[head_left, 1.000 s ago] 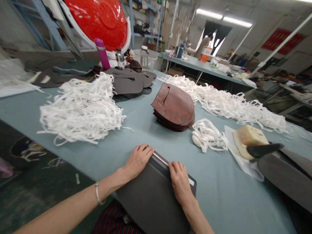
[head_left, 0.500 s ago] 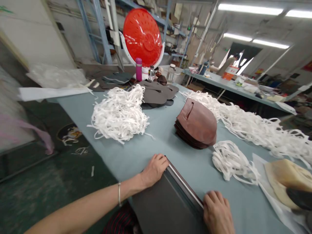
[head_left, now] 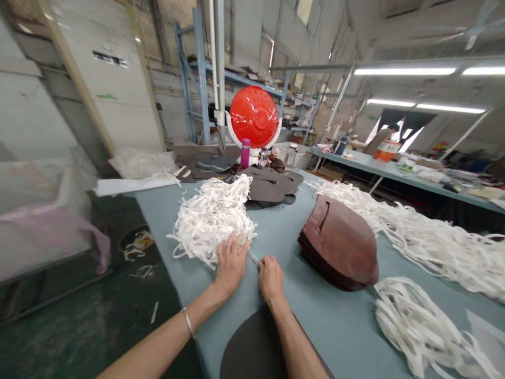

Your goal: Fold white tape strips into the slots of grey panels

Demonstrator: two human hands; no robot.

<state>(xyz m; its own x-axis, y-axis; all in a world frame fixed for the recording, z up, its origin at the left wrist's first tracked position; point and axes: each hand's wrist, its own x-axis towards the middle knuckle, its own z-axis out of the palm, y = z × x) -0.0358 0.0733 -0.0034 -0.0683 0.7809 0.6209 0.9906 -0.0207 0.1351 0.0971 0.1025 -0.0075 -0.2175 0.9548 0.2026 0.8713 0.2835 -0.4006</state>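
On the table (head_left: 282,239), the left hand (head_left: 232,263) spreads against white strips (head_left: 209,216); the right hand (head_left: 271,279), apart, pinches one strip (head_left: 253,257). Leftward lie table edge (head_left: 171,275) and floor (head_left: 126,316); rightward, bare surface (head_left: 292,284).

A bare lane of worktop (head_left: 278,234) ran up the centre of the frame, between the heap of white strips (head_left: 209,216) on the left and the stack of brown leather pieces (head_left: 343,242) on the right. Flat grey cut pieces (head_left: 268,184) obstructed its upper end. At its lower end the left hand (head_left: 231,263) and right hand (head_left: 271,278) stood near each other, a thin white strip (head_left: 253,258) crossing the gap. More open surface lay at lower right, bounded by the right forearm and a white tape tangle (head_left: 414,321). Beyond the stack, a long white bank of strips (head_left: 445,237) blocked passage toward the right edge.
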